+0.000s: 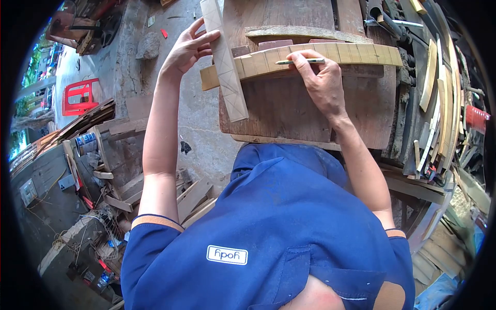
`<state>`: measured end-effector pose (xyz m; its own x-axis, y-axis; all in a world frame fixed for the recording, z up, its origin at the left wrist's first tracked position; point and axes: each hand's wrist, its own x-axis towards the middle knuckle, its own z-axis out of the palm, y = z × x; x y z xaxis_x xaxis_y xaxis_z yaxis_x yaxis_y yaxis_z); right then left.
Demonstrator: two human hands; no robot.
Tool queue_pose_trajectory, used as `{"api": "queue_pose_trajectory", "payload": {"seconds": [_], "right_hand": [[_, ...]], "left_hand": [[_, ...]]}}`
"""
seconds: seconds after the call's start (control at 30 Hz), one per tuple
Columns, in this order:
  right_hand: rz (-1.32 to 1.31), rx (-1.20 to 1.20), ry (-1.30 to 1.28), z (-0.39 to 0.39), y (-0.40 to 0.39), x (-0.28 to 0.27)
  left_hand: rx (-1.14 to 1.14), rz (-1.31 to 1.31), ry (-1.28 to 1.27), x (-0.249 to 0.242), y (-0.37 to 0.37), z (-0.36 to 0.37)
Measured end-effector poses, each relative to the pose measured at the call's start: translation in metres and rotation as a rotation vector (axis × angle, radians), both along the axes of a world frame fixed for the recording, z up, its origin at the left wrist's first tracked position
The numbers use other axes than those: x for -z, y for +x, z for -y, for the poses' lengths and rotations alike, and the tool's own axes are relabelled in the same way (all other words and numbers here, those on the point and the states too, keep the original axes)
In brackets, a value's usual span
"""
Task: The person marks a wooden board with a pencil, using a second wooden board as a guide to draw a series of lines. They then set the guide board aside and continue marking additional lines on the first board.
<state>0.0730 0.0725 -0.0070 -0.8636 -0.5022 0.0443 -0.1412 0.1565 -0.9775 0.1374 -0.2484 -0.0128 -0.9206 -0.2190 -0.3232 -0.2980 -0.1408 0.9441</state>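
A long curved wooden piece [356,53] with pencil lines across it lies over the brown wooden bench [289,106]. Across its left end rests a flat, straight wooden strip [226,64] marked with crossing lines. My left hand [191,47] holds this strip near its upper part, thumb on its face and fingers at its left edge. My right hand [319,77] grips a pencil [299,61] between thumb and fingers, just above the middle of the curved piece. Behind the curved piece lies another rough strip [310,34], with reddish-brown blocks [275,44] between them.
Many thin wood strips [442,103] are stacked at the right, near a red container [476,119]. A red plastic chair [80,97] stands at the upper left. Scrap boards [194,201], a can [86,143] and a stone [148,45] are on the left.
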Motion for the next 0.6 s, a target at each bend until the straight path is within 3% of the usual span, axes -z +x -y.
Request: {"api": "queue_pose_trajectory", "payload": {"seconds": [0.6], "right_hand": [[-0.007, -0.014, -0.027, 0.001, -0.006, 0.002]], "left_hand": [[-0.023, -0.014, -0.071, 0.006, 0.001, -0.004]]}}
